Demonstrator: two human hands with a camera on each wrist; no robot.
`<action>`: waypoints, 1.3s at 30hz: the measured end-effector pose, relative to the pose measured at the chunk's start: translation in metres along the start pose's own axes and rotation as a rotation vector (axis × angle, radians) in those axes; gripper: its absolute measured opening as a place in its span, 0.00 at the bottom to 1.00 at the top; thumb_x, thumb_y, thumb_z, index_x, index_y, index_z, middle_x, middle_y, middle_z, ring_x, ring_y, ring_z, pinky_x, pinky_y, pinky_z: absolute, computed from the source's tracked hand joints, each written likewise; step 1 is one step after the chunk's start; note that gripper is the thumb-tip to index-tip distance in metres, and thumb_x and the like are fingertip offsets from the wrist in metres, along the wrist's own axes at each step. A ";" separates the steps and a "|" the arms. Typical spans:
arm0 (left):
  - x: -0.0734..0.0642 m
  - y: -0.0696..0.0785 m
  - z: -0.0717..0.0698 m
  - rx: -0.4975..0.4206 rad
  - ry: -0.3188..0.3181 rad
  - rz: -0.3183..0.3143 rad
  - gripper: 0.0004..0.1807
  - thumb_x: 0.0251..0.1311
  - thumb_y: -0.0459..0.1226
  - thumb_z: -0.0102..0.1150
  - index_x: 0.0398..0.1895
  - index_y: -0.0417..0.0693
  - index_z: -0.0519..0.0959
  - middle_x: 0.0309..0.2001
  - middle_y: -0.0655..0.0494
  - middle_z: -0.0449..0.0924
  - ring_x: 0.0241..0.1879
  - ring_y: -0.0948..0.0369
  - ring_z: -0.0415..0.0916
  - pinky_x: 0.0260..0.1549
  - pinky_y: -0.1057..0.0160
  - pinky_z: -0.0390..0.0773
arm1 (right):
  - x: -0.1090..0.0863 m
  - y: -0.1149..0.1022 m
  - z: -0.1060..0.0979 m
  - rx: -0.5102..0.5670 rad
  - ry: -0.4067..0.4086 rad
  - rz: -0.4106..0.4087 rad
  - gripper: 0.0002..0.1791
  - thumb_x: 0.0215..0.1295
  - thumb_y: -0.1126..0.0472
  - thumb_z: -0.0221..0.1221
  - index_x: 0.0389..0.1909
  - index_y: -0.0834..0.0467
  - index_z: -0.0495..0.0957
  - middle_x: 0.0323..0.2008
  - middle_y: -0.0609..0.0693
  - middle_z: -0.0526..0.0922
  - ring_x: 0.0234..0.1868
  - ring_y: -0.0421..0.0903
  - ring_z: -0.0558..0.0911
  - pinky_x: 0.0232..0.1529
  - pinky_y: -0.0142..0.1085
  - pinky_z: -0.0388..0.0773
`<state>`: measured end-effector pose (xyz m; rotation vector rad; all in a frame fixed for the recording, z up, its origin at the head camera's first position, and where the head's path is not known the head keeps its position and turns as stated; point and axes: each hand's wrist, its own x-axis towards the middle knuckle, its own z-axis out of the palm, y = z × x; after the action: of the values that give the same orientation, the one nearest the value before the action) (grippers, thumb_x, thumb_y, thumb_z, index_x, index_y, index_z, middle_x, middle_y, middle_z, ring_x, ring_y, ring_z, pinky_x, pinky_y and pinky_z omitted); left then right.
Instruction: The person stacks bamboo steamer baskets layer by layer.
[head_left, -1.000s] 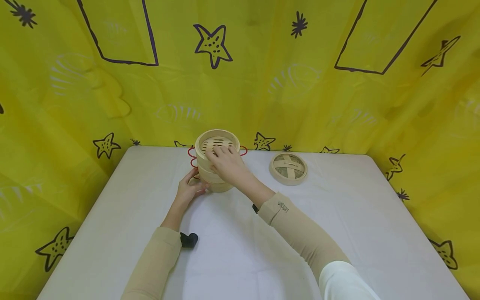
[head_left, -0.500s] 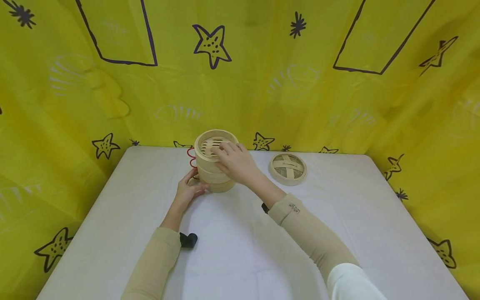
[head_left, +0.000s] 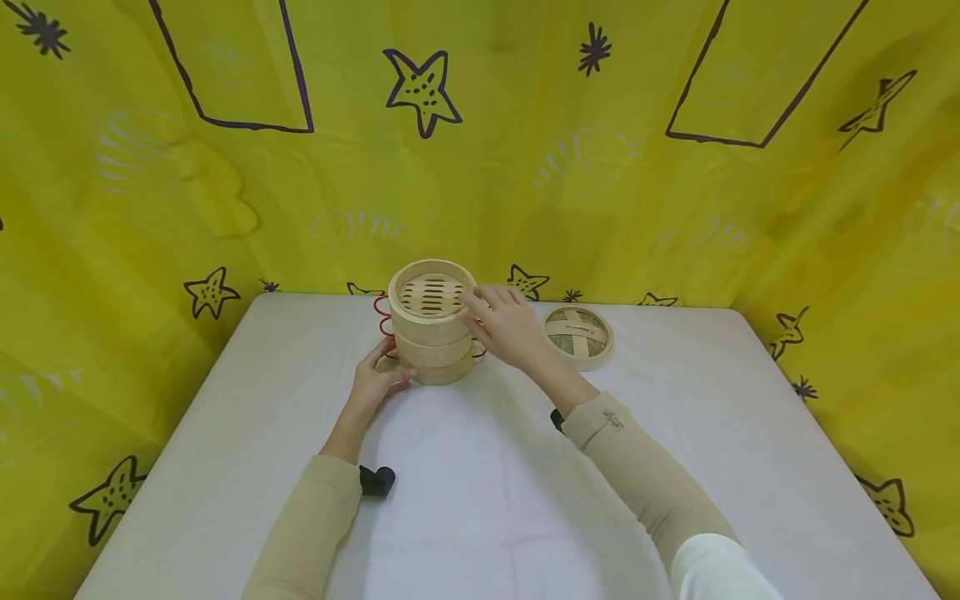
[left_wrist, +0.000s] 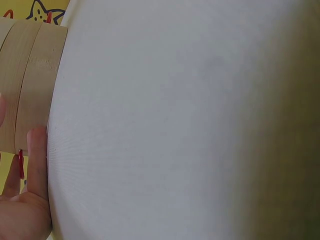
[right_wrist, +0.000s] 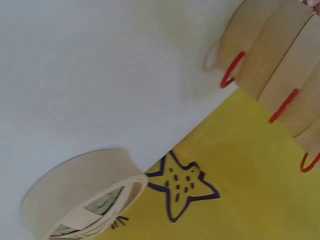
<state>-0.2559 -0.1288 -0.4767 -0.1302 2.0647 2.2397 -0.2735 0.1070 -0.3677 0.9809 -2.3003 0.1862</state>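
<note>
A stack of round bamboo steamer baskets [head_left: 433, 337] stands near the table's back edge, with red loop handles on its sides. The top basket is uncovered and shows a slatted floor. Low at the stack's left side, my left hand [head_left: 375, 385] holds the bottom basket; the left wrist view shows a finger of the left hand [left_wrist: 37, 162] lying along its wall. My right hand [head_left: 512, 327] is at the top basket's right rim, fingers loosely bent, nothing seen in them. In the right wrist view the baskets [right_wrist: 280, 55] fill the upper right corner, and the right hand barely shows.
The woven bamboo lid [head_left: 576, 335] lies on the white-covered table [head_left: 480, 483] to the right of the stack, close behind my right hand. A yellow patterned curtain [head_left: 480, 192] hangs right behind the table and along both sides.
My right hand has moved from over the top basket's slatted floor rightward to its right rim, uncovering the slats. My left hand and the stack have stayed in place.
</note>
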 end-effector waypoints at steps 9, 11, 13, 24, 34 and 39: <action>0.001 0.000 -0.001 -0.001 -0.001 -0.003 0.42 0.45 0.23 0.64 0.67 0.49 0.60 0.64 0.52 0.59 0.41 0.60 0.72 0.35 0.66 0.81 | -0.020 0.021 0.003 -0.005 -0.029 0.089 0.16 0.63 0.56 0.56 0.51 0.58 0.74 0.45 0.54 0.76 0.49 0.52 0.73 0.53 0.44 0.69; 0.001 0.000 -0.001 0.000 -0.001 0.000 0.42 0.45 0.23 0.64 0.67 0.48 0.60 0.64 0.52 0.59 0.39 0.61 0.73 0.35 0.66 0.81 | -0.025 0.027 0.004 -0.008 -0.055 0.110 0.17 0.64 0.57 0.55 0.51 0.58 0.74 0.45 0.55 0.75 0.49 0.52 0.72 0.53 0.45 0.69; 0.001 -0.001 -0.001 -0.003 -0.001 0.001 0.42 0.45 0.23 0.64 0.67 0.48 0.60 0.64 0.52 0.59 0.38 0.62 0.73 0.35 0.66 0.81 | -0.030 0.032 0.006 -0.012 -0.077 0.120 0.17 0.65 0.57 0.54 0.52 0.58 0.73 0.45 0.55 0.75 0.49 0.53 0.72 0.53 0.45 0.68; 0.000 0.000 -0.001 -0.015 -0.008 0.005 0.41 0.45 0.22 0.63 0.66 0.48 0.61 0.64 0.52 0.59 0.35 0.64 0.74 0.37 0.64 0.81 | -0.057 0.062 0.015 -0.073 -0.198 0.216 0.15 0.67 0.55 0.51 0.52 0.56 0.72 0.45 0.53 0.74 0.50 0.52 0.71 0.56 0.46 0.65; 0.001 0.000 -0.001 -0.004 -0.002 -0.001 0.42 0.45 0.22 0.64 0.67 0.48 0.60 0.65 0.52 0.57 0.45 0.57 0.70 0.37 0.64 0.81 | -0.073 0.085 0.017 -0.092 -0.257 0.281 0.15 0.67 0.57 0.51 0.52 0.57 0.71 0.46 0.55 0.74 0.50 0.55 0.71 0.53 0.48 0.68; 0.000 0.000 -0.001 -0.002 -0.009 0.006 0.42 0.45 0.23 0.63 0.66 0.47 0.60 0.65 0.51 0.58 0.41 0.60 0.73 0.37 0.64 0.81 | -0.080 0.095 0.016 -0.092 -0.322 0.328 0.16 0.67 0.58 0.50 0.53 0.57 0.68 0.47 0.55 0.72 0.51 0.56 0.70 0.54 0.50 0.67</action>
<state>-0.2564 -0.1295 -0.4770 -0.1144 2.0617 2.2418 -0.3042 0.2176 -0.4179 0.6165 -2.7311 0.0572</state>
